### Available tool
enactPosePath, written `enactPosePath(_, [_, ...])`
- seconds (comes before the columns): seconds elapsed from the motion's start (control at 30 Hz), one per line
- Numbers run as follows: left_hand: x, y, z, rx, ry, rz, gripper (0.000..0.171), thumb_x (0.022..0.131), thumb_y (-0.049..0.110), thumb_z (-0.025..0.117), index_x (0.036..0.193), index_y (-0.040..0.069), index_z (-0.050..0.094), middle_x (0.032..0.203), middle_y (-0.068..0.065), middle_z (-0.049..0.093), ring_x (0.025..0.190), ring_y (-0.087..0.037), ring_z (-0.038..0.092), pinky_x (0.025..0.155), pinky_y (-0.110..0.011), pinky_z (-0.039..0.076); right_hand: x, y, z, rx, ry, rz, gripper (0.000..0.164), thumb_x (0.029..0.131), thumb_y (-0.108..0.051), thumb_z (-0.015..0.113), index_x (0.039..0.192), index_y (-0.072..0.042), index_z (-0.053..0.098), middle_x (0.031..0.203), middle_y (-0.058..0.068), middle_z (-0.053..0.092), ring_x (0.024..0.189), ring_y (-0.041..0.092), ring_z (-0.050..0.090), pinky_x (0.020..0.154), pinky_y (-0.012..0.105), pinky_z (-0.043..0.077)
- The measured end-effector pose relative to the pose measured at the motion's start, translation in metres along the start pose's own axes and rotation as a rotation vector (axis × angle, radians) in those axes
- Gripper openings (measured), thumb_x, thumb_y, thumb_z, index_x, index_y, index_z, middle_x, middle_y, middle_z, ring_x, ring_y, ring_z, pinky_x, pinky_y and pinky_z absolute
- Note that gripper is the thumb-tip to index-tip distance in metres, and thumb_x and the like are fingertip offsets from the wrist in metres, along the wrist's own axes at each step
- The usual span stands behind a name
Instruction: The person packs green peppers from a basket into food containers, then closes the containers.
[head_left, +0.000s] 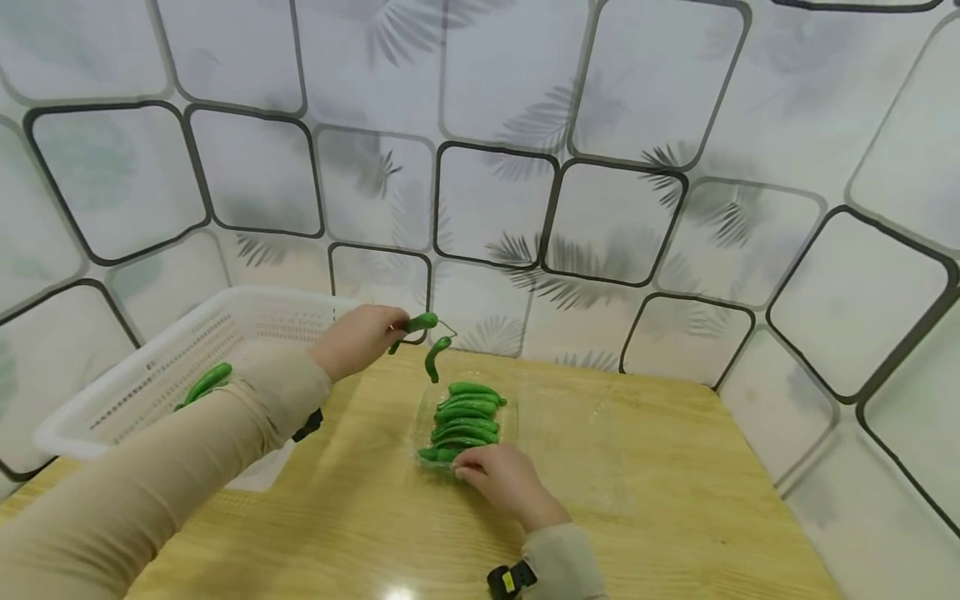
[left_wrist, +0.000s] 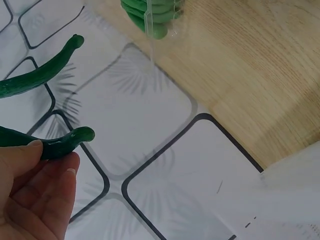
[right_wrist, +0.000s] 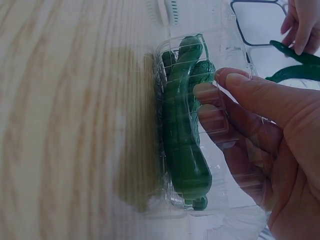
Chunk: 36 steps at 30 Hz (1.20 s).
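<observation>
My left hand [head_left: 363, 340] pinches a slim green chili pepper [head_left: 422, 322] between thumb and fingers, above the table at the basket's right. A second curved green pepper [head_left: 436, 360] hangs near it, beyond my fingers; a thin line seems to join the two. In the left wrist view the pinched pepper [left_wrist: 67, 144] and the other pepper [left_wrist: 42, 77] lie apart. Below stands a clear plastic box [head_left: 512, 429] with several green peppers [head_left: 465, 421] laid side by side. My right hand [head_left: 510, 483] pinches the box's near wall; its fingertips show through the plastic in the right wrist view.
A white perforated basket [head_left: 67, 433] stands at the left, with green peppers [head_left: 206, 383] partly hidden by my left sleeve. The box's clear lid [head_left: 577, 442] lies opened out to the right on the wooden table [head_left: 697, 500]. A patterned wall covering [head_left: 495, 204] rises behind.
</observation>
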<state>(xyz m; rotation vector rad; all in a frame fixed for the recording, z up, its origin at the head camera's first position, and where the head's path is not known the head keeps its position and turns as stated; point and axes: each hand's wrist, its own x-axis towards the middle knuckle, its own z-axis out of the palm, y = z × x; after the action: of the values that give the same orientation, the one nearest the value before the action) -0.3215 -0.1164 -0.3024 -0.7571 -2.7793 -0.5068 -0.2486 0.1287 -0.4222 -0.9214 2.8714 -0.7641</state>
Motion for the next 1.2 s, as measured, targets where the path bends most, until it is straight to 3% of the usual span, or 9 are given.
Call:
enactPosePath(0.2, [0.012,0.008,0.013,0.049,-0.061,0.0,0.01,0.093,0.012,0.058,0.095,0.006,0.065,0.08,-0.002,0.062,0.067,-0.014,0.055,0.063,-0.033,0.046,-0.001,0.001,0.002,0.011,0.004,0.005,0.014,0.089,-0.023,0.063,0.097,-0.02,0.073,0.089,-0.011,0.068,0.072,0.0,0.058,0.063,0.023,0.047])
enactPosePath(0.47, [0.028,0.008,0.037,0.157,-0.116,0.011,0.008,0.092,0.011,0.058,0.094,0.007,0.065,0.083,-0.004,0.064,0.076,-0.02,0.061,0.068,-0.035,0.049,-0.001,0.002,0.004,-0.01,0.008,0.008,0.014,0.088,-0.025,0.063,0.097,-0.021,0.073,0.091,-0.012,0.068,0.075,0.0,0.059,0.066,0.024,0.048])
enactPosePath(0.73, [0.036,0.006,0.056,0.268,-0.167,0.022,0.007,0.092,0.008,0.058,0.093,0.005,0.064,0.08,-0.007,0.062,0.072,-0.021,0.06,0.062,-0.034,0.049,0.0,0.001,0.003,-0.017,0.015,0.001,0.014,0.088,-0.025,0.063,0.097,-0.023,0.073,0.091,-0.013,0.068,0.077,0.0,0.059,0.067,0.023,0.049])
enactPosePath(0.93, [0.037,0.012,0.065,0.384,-0.201,0.054,0.011,0.091,0.0,0.056,0.1,0.002,0.063,0.088,-0.013,0.063,0.079,-0.026,0.062,0.067,-0.036,0.051,0.001,0.002,0.004,-0.019,0.021,-0.008,0.014,0.088,-0.025,0.063,0.097,-0.023,0.073,0.091,-0.014,0.068,0.076,-0.001,0.059,0.065,0.022,0.048])
enactPosePath(1.2, [0.046,0.021,0.085,0.461,-0.228,0.084,0.009,0.091,0.003,0.058,0.098,0.003,0.063,0.09,-0.013,0.064,0.081,-0.026,0.063,0.068,-0.037,0.053,0.001,0.002,0.003,-0.026,0.032,-0.01,0.013,0.088,-0.026,0.063,0.096,-0.024,0.074,0.09,-0.015,0.067,0.076,-0.002,0.059,0.067,0.022,0.048])
